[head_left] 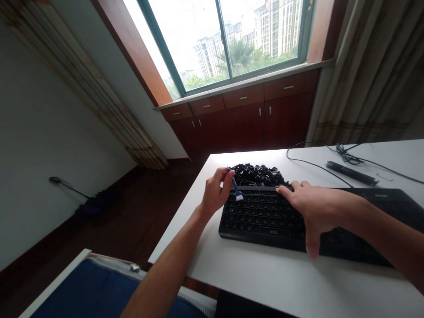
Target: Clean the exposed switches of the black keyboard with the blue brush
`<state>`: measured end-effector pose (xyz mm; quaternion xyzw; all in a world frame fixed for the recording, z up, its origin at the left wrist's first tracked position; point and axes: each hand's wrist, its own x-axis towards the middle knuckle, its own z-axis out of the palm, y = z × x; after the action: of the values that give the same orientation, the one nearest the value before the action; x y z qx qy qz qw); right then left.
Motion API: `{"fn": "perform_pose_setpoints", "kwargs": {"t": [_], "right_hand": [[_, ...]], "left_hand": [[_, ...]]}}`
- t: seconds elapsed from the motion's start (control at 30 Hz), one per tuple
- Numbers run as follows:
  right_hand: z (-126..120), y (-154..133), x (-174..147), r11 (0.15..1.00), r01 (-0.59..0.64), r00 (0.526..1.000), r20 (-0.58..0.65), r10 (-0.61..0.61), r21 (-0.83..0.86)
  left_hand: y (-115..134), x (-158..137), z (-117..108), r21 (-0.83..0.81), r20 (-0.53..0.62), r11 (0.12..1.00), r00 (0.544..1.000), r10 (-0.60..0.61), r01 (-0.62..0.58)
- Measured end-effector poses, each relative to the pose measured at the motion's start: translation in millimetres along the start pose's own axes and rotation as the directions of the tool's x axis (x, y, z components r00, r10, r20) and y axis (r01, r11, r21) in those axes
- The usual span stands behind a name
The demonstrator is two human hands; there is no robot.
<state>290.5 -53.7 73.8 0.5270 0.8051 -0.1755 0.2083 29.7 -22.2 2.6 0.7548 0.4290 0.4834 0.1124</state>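
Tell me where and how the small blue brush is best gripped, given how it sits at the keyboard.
Probably the blue handle's upper end, from the left. The brush slants with its white bristles down at the keyboard, handle rising up and left. The left hand pinches it there now, keeping fingers off the bristles and the loose keycap pile behind. The right hand lies flat on the keyboard.

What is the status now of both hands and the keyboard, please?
Left hand grips small blue brush, bristles on keyboard. Right hand flat on keyboard. Loose keycap pile behind it.
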Motion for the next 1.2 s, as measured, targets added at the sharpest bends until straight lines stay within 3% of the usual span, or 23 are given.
{"fn": "perform_pose_setpoints", "kwargs": {"t": [0.13, 0.4, 0.73, 1.07, 1.2], "right_hand": [[0.3, 0.0, 1.0, 1.0, -0.008, 1.0, 0.003, 0.008, -0.002], [0.9, 0.3, 1.6, 1.0, -0.009, 1.0, 0.02, 0.009, -0.01], [1.0, 1.0, 3.0, 1.0, 0.0, 1.0, 0.007, 0.0, -0.007], [-1.4, -0.1, 1.0, 1.0, -0.017, 0.999, 0.031, 0.018, -0.025], [-1.9, -0.3, 0.7, 1.0, -0.007, 0.999, 0.036, 0.008, -0.03]], "left_hand": [[-2.8, -0.4, 1.9, -0.012, -0.002, 1.0, 1.0, 0.011, -0.011], [-6.2, 3.8, -5.0, 0.186, -0.107, 0.966, 0.973, 0.204, -0.182], [-5.7, 3.4, -0.5, 0.156, 0.07, 0.98, 0.991, 0.117, -0.126], [-2.0, 4.5, -8.8, 0.223, -0.049, 0.96, 0.982, 0.185, -0.169], [-1.6, 4.3, -7.6, 0.18, 0.01, 0.973, 0.99, 0.143, -0.143]]}}
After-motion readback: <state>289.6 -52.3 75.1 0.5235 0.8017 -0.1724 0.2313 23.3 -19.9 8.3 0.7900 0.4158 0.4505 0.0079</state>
